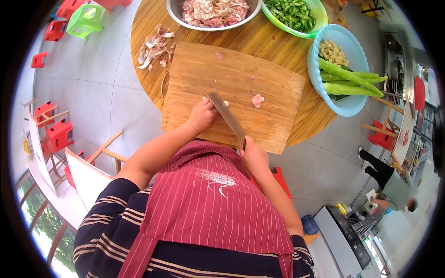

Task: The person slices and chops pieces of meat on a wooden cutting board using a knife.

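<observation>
nearest, past the striped apron (218, 204), the right hand (252, 155) is clenched round the handle of a kitchen knife (228, 116), its blade slanting over the near part of the wooden cutting board (204, 69). the left hand (203, 115) is bent beside the blade's far end; whether it pinches anything, i can't tell. a small pale piece (226, 103) lies just by the blade, on its right.

for clean cuts, i'd tuck the left fingertips back, let the knuckles guide the flat, and use short, level strokes with the board steady. the fingers look close to the steel, so care matters there.

farther right on the board sits a scrap of raw meat (257, 100). beyond are meat trimmings (155, 48) at the left, a metal basin (213, 28) of meat, cut off at the top, a green bowl (320, 21) of sliced peppers, and a blue basin (357, 51) with garlic and whole peppers. the cutting edge and left thumb are hard to make out.
</observation>
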{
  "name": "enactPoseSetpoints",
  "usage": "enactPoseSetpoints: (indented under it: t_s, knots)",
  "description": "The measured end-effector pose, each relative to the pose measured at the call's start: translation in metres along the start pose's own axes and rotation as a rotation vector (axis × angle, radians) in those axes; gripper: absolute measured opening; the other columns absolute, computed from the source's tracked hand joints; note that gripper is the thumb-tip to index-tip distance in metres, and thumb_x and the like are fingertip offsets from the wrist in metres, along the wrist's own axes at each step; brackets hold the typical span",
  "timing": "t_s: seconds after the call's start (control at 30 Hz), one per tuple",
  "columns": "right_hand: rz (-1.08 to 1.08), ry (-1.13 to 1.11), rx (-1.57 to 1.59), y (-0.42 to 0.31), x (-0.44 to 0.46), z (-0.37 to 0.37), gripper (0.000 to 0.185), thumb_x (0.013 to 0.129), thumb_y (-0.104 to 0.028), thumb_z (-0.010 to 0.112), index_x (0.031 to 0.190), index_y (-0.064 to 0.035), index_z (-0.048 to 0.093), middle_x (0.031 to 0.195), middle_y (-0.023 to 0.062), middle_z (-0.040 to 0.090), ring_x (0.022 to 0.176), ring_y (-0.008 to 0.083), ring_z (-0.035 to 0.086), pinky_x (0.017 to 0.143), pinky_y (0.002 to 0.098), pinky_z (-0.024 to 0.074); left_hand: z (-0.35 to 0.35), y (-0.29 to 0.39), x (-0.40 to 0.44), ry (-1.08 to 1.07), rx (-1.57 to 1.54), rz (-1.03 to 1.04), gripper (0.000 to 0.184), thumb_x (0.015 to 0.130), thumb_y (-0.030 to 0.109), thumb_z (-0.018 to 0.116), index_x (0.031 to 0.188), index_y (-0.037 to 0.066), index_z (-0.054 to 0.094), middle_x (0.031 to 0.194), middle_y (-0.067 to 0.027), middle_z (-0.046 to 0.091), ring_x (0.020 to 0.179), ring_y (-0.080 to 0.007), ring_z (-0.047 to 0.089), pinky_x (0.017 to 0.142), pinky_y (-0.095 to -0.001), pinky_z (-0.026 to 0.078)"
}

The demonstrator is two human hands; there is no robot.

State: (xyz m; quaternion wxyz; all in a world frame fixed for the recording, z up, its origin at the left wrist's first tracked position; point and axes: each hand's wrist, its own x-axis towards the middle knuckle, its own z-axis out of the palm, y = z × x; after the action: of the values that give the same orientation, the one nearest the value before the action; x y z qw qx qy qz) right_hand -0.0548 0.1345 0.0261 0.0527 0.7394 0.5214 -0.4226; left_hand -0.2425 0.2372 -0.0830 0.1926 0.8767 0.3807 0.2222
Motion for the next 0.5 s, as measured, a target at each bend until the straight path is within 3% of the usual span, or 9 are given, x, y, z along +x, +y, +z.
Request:
enactPoseSetpoints:
  t_s: [0.13,0.2,0.27,0.4,0.5]
  knots:
    - [-0.101,0.005,0.006,-0.022,0.053,0.016,0.023,0.084,-0.023,0.055,0.098,-0.0036,0.053,0.081,0.0231,0.063,0.077,0.0396,0.062,0.068,0.0494,0.0473,0.003,0.000,-0.003,-0.031,0.057,-0.037,0.040,0.071,0.016,0.068,0.111,0.012,0.064,0.102,-0.0045,0.060,0.094,-0.0261,0.058,0.079,-0.0353,0.051]
    - [-0.155,0.039,0.028,-0.029,0.074,0.011,0.024,0.084,-0.022,0.055,0.097,-0.0023,0.054,0.081,0.0244,0.063,0.077,0.0397,0.062,0.068,0.0489,0.0475,0.002,0.002,-0.001,-0.001,0.059,-0.026,0.029,0.073,0.017,0.064,0.102,0.011,0.064,0.099,-0.0046,0.060,0.087,-0.0243,0.057,0.077,-0.0344,0.049]
    - [-0.306,0.119,0.255,-0.030,0.091,0.010,0.019,0.084,-0.020,0.055,0.086,-0.0007,0.057,0.073,0.0239,0.060,0.075,0.0400,0.060,0.064,0.0475,0.0459,-0.001,0.005,0.000,-0.004,0.062,-0.023,0.025,0.073,0.016,0.064,0.098,0.010,0.064,0.098,-0.0039,0.060,0.085,-0.0237,0.057,0.075,-0.0338,0.049]
    - [-0.168,0.059,0.383,-0.009,0.089,-0.012,0.022,0.084,-0.020,0.054,0.087,0.0005,0.061,0.079,0.0257,0.062,0.076,0.0405,0.061,0.068,0.0448,0.0480,0.002,0.002,0.001,0.099,0.072,0.043,0.021,0.071,0.013,0.067,0.091,0.011,0.064,0.096,-0.0013,0.061,0.079,-0.0221,0.057,0.069,-0.0316,0.049]
    - [-0.222,0.205,0.258,0.007,0.061,-0.003,0.021,0.084,-0.020,0.055,0.086,-0.0003,0.061,0.078,0.0244,0.062,0.074,0.0403,0.061,0.067,0.0444,0.0482,0.011,-0.001,-0.004,0.079,0.037,-0.006,0.017,0.074,0.014,0.063,0.091,0.010,0.064,0.095,-0.0033,0.059,0.079,-0.0225,0.055,0.074,-0.0336,0.047]
